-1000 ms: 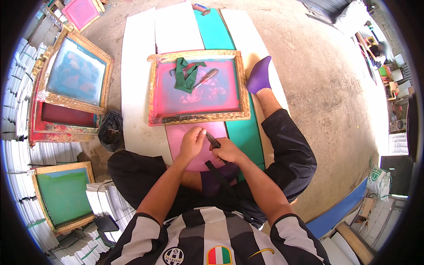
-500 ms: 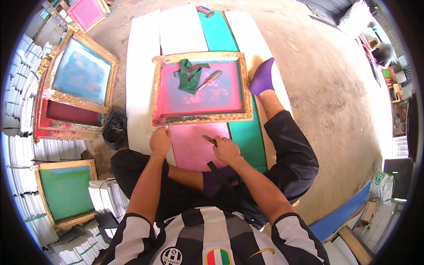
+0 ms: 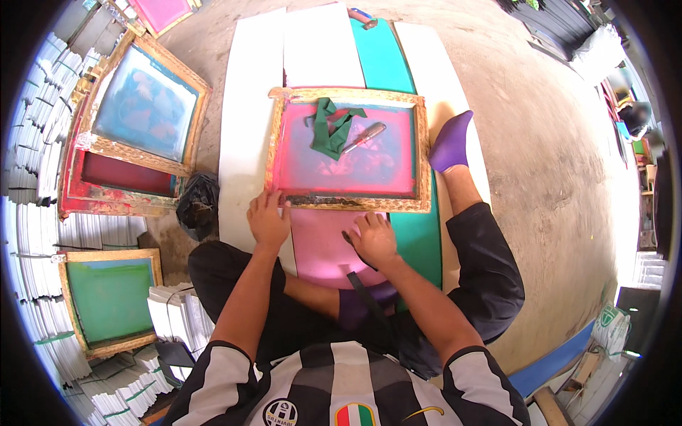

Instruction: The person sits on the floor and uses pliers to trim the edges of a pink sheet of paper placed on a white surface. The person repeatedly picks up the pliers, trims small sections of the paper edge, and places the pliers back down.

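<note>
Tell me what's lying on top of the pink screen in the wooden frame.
On the pink screen lie a green cloth and a screwdriver. Anything beneath the cloth is hidden.

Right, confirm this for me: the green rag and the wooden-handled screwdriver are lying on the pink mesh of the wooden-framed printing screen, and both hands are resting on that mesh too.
Not quite. In the head view the green rag and wooden-handled screwdriver do lie on the pink mesh of the wooden-framed printing screen, but the hands do not. The left hand is at the frame's near corner; the right hand rests on the pink sheet below it.

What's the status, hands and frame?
Left hand on wooden screen frame corner. Right hand pressing pink sheet. Green rag, screwdriver on screen.
</note>
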The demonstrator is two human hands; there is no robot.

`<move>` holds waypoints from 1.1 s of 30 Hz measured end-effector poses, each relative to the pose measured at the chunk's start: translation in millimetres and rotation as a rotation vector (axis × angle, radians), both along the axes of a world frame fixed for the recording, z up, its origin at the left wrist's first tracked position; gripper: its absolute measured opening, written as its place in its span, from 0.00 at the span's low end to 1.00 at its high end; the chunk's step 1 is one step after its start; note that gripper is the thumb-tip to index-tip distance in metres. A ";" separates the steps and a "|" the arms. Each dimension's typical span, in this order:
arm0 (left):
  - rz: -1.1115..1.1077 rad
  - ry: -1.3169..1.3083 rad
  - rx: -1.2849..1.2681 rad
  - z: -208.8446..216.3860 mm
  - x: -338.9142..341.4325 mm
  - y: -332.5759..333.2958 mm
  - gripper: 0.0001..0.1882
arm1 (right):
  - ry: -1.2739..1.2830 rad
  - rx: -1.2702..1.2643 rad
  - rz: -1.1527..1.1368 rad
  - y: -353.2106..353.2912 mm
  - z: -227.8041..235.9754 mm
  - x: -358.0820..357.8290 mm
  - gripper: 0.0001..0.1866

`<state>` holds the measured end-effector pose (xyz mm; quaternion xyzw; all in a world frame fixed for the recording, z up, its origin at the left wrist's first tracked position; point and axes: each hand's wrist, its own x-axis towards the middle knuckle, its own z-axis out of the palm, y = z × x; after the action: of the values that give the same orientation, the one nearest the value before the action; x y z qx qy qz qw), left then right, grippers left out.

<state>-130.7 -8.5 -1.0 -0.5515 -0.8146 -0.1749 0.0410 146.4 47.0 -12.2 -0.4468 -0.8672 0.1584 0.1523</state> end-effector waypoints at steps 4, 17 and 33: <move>-0.146 0.004 -0.010 -11.6 10.5 10.9 0.21 | -0.005 0.095 0.021 70.8 10.1 -20.0 0.13; -0.116 -0.073 -0.008 -12.1 17.5 14.1 0.21 | -0.486 0.239 0.181 213.4 -19.6 -42.4 0.17; -0.185 -0.023 -0.053 -17.8 23.4 13.1 0.23 | 0.147 -0.378 -0.546 76.8 52.6 134.6 0.11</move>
<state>-107.4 4.6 -18.8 -0.6231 -0.7651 -0.1628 0.0006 281.1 123.8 40.4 -0.6701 -0.6578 0.3013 0.1655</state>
